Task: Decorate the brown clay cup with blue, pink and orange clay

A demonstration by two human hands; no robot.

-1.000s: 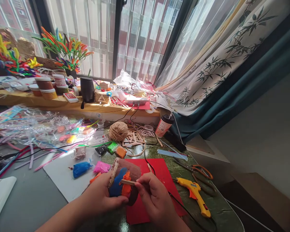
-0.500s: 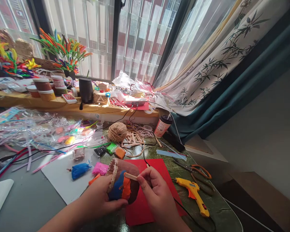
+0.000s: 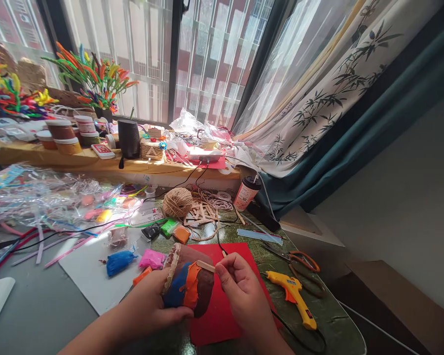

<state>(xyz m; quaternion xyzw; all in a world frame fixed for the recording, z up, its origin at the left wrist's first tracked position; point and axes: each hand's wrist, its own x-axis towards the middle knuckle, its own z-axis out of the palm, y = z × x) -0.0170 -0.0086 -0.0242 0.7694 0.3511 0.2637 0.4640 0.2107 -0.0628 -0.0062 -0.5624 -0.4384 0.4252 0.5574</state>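
Note:
My left hand grips a rounded brown clay-covered piece from the left, tilted toward me. Blue and orange clay patches cover its near side and a twine band runs along its left edge. My right hand pinches a flat wooden stick, whose tip rests on the top of the orange patch. Both hands hover over a red sheet on the green table.
A yellow glue gun and orange-handled scissors lie to the right. Blue, pink, orange and green clay packets, a twine ball, wooden sticks, a cup and plastic wrappers fill the table behind. The sill holds jars and pipe-cleaner flowers.
The stick has slid up across the orange clay, from its middle to its top edge, spreading the patch. The left hand keeps hold of the piece.

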